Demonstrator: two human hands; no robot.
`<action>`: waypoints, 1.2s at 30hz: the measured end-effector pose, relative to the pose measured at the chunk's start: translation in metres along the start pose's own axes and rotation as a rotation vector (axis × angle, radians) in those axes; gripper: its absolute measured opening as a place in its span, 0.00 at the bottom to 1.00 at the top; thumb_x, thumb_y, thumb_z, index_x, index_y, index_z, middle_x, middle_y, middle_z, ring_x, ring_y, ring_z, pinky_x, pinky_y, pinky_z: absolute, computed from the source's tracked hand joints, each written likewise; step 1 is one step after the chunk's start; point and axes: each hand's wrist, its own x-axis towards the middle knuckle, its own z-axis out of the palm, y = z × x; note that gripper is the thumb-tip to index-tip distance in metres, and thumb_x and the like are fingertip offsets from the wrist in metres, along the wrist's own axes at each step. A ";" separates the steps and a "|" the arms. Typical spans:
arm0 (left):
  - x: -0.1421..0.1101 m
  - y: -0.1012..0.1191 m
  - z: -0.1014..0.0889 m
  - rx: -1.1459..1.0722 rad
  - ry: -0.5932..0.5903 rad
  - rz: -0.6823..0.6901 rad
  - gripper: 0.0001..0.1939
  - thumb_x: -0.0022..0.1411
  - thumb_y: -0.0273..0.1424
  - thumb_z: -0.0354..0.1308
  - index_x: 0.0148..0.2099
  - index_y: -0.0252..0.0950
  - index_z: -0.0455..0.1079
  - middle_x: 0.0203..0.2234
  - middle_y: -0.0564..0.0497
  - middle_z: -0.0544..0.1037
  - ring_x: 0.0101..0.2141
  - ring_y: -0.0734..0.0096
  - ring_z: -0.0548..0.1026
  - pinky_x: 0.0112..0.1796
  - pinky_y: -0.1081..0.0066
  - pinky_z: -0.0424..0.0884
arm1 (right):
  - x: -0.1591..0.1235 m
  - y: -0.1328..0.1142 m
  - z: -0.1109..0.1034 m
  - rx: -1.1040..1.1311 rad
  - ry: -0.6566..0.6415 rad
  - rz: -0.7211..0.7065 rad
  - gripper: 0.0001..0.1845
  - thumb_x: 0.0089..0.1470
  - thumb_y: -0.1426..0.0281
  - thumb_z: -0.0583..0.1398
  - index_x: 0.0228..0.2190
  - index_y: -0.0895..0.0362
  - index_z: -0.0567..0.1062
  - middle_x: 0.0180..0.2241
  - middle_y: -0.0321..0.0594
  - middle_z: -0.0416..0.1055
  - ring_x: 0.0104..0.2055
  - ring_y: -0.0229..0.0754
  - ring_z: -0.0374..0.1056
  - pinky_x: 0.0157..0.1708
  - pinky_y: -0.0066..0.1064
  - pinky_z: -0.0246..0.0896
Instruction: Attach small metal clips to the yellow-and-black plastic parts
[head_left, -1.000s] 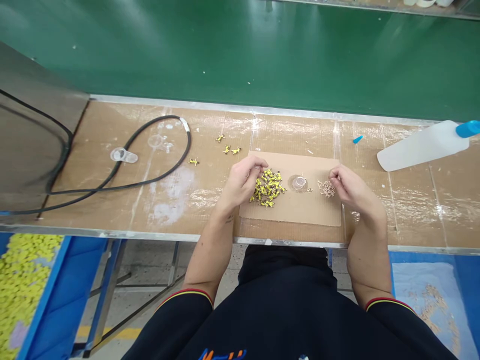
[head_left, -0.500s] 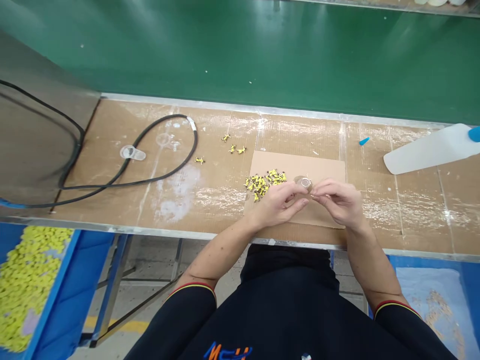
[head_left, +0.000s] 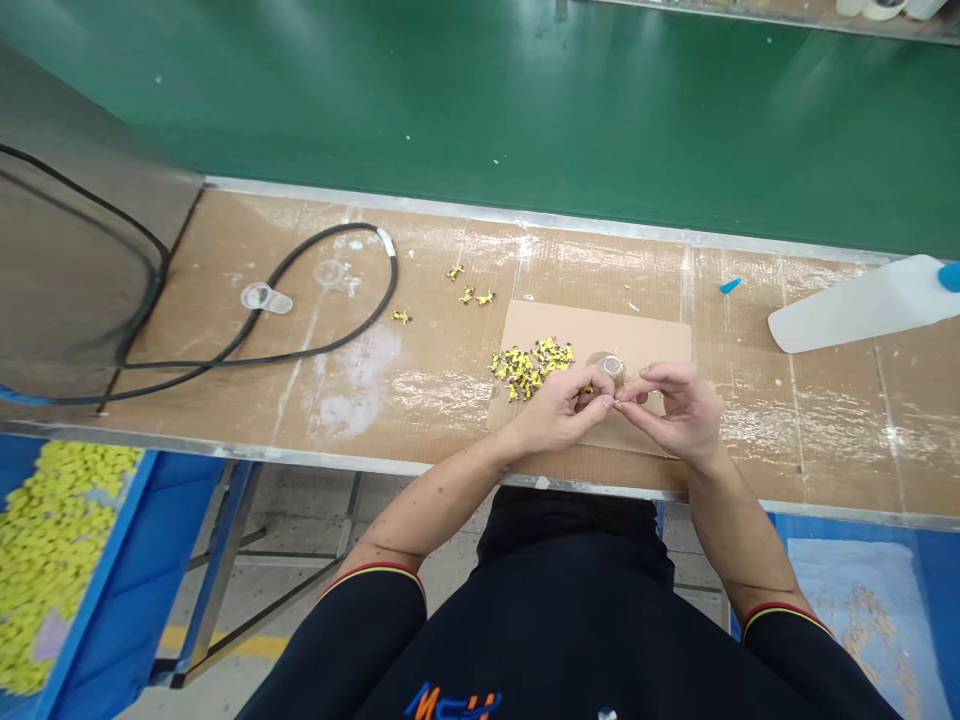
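My left hand (head_left: 574, 405) is closed in a pinch over the cardboard sheet (head_left: 585, 320), a bit of a yellow figure (head_left: 589, 388) showing at its fingers. Facing it, my right hand (head_left: 671, 405) pinches a tiny pale piece (head_left: 618, 403); the fingertips of both hands meet. Left of them lies a pile of small yellow-and-black figures (head_left: 521, 368). A small clear cup (head_left: 611, 368) stands just behind the fingertips, partly covered by them. The heap of pale pieces on the sheet is hidden by my right hand.
Several loose yellow figures (head_left: 466, 295) lie behind the sheet. A black cable (head_left: 300, 354) loops at left by a clear plastic scoop-like piece (head_left: 266, 298). At right are a white bottle (head_left: 855, 305) and blue tip (head_left: 730, 286). A blue bin (head_left: 161, 520) holds yellow pieces below.
Both hands have come together over the middle of the sheet, the left from the figure pile, the right from the pale pieces. In the last half second the fingertips have met.
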 end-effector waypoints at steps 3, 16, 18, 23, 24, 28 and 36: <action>0.000 0.001 0.002 -0.027 -0.008 -0.030 0.09 0.69 0.36 0.54 0.37 0.38 0.66 0.27 0.55 0.68 0.25 0.76 0.61 0.28 0.72 0.60 | 0.001 -0.003 0.003 0.048 0.001 0.025 0.19 0.60 0.73 0.67 0.48 0.47 0.67 0.31 0.33 0.82 0.30 0.40 0.78 0.26 0.33 0.72; 0.010 -0.019 -0.016 -0.262 0.369 -0.165 0.11 0.62 0.38 0.46 0.40 0.42 0.46 0.27 0.55 0.56 0.27 0.71 0.60 0.32 0.67 0.63 | 0.002 0.018 -0.005 -0.332 -0.006 0.187 0.19 0.56 0.73 0.64 0.40 0.48 0.58 0.32 0.33 0.82 0.25 0.37 0.69 0.23 0.30 0.60; 0.012 -0.020 -0.016 -0.276 0.413 -0.159 0.09 0.62 0.36 0.47 0.39 0.42 0.48 0.26 0.55 0.58 0.27 0.72 0.62 0.32 0.68 0.64 | 0.001 0.021 -0.005 -0.386 -0.037 0.201 0.18 0.58 0.73 0.63 0.41 0.48 0.59 0.32 0.35 0.82 0.25 0.38 0.70 0.24 0.31 0.61; 0.011 -0.019 -0.015 -0.423 0.453 -0.078 0.11 0.66 0.36 0.59 0.42 0.40 0.60 0.28 0.55 0.72 0.31 0.75 0.72 0.36 0.72 0.70 | -0.001 0.027 -0.007 -0.450 -0.060 0.214 0.17 0.57 0.70 0.63 0.40 0.48 0.59 0.32 0.36 0.82 0.24 0.38 0.68 0.24 0.30 0.61; 0.011 -0.018 -0.015 -0.441 0.454 -0.066 0.13 0.66 0.38 0.61 0.43 0.40 0.61 0.29 0.55 0.74 0.32 0.76 0.74 0.38 0.72 0.71 | 0.000 0.027 -0.007 -0.448 -0.065 0.200 0.17 0.57 0.70 0.64 0.40 0.49 0.60 0.32 0.36 0.82 0.24 0.38 0.68 0.23 0.30 0.61; 0.010 -0.019 -0.014 -0.508 0.447 -0.050 0.21 0.64 0.43 0.70 0.46 0.41 0.62 0.32 0.55 0.81 0.31 0.77 0.77 0.38 0.73 0.73 | 0.001 0.028 -0.007 -0.458 -0.067 0.165 0.16 0.57 0.71 0.64 0.40 0.49 0.61 0.33 0.37 0.82 0.23 0.37 0.67 0.22 0.28 0.59; 0.011 -0.021 -0.013 -0.512 0.469 -0.075 0.20 0.56 0.40 0.77 0.37 0.36 0.70 0.36 0.50 0.84 0.41 0.73 0.84 0.42 0.74 0.76 | 0.001 0.027 -0.006 -0.454 -0.067 0.147 0.16 0.56 0.73 0.64 0.39 0.49 0.62 0.32 0.36 0.81 0.23 0.36 0.65 0.19 0.27 0.57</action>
